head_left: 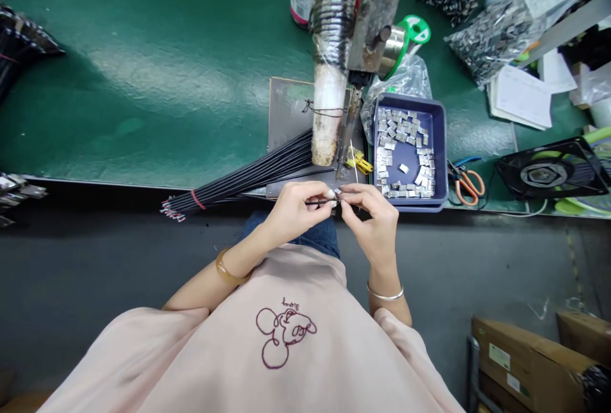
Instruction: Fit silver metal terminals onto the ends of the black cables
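My left hand (294, 208) is closed in a pinch on a thin black cable (316, 202) just above the table's front edge. Fingertip to fingertip with it, my right hand (373, 214) pinches a small silvery metal connector (338, 191) at the cable's end. The fingers partly cover this joint, so I cannot tell whether the two parts touch. Beside my left hand lies a bundle of black cables (248, 174), tied with a red band. Right of my right hand, a blue tray (443, 146) holds many small metal connectors (403, 126).
A taped duct hose (329, 101) and a metal stand (356, 91) rise just beyond my hands. Near them are a yellow tool (360, 162) and a solder spool (395, 50). Orange-handled scissors (470, 187) and a black fan (548, 173) lie to the right.
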The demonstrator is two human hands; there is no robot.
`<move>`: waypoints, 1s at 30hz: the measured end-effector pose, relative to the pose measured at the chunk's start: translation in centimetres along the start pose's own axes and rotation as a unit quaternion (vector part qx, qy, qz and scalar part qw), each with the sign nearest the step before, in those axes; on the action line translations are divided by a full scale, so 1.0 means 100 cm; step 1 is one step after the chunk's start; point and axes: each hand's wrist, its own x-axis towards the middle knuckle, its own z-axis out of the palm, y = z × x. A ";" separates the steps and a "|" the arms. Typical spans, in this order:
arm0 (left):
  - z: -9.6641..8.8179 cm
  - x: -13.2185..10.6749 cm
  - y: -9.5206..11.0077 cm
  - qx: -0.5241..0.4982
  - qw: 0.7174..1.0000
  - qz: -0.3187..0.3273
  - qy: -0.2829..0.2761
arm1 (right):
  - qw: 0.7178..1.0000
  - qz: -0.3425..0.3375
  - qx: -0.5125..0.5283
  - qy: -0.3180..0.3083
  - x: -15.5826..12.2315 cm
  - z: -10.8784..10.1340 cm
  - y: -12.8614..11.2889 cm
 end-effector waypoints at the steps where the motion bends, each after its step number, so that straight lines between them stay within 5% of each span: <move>1: -0.001 0.001 0.001 -0.006 1.000 -0.004 -0.004 | 1.000 0.000 0.013 0.007 0.000 0.002 0.000; 7: -0.008 0.005 -0.001 -0.192 0.975 -0.093 -0.063 | 0.994 -0.047 -0.018 0.101 -0.003 0.022 0.006; 13: -0.009 0.009 -0.002 -0.233 0.964 -0.124 -0.034 | 0.976 -0.111 -0.086 0.168 -0.009 0.016 0.006; 17: -0.003 0.011 -0.002 -0.254 0.958 -0.132 0.007 | 0.966 -0.181 -0.113 0.145 -0.012 0.013 0.003; 23: 0.000 0.011 -0.001 -0.229 0.965 -0.126 0.024 | 0.983 -0.104 -0.045 0.143 -0.006 0.017 0.009; 30: 0.001 0.011 -0.001 -0.213 0.970 -0.106 0.046 | 0.969 -0.174 -0.113 0.131 -0.004 0.017 0.011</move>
